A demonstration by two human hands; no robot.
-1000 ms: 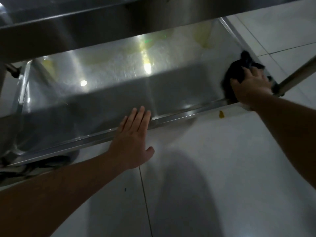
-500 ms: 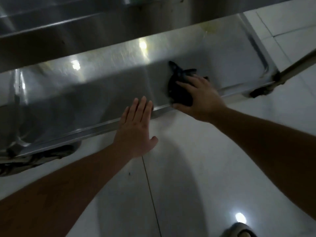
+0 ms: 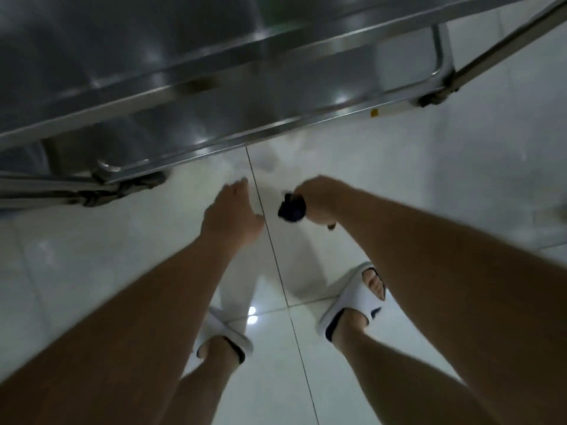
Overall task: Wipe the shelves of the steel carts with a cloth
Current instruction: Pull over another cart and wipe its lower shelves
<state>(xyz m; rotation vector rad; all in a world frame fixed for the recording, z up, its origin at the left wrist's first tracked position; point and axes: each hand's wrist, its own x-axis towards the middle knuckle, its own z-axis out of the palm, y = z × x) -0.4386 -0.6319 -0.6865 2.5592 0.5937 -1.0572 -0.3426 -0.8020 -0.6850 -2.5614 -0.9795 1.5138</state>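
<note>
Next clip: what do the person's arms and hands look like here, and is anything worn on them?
Both forearms are bare, with no sleeves in view. The left hand and right hand show no gloves, and no watch or ring can be made out, though the frame is blurred.

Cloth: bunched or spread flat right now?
Bunched. The cloth is a dark wad gripped in the right hand, off the shelf.

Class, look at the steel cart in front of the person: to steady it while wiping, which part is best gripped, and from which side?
Probably the raised front rim of the steel cart's lower shelf, approached from above on the near side. It runs as a long, narrow lip facing the person, so fingers could hook over it. The left hand hangs free and closest; the right hand holds the dark cloth.
</note>
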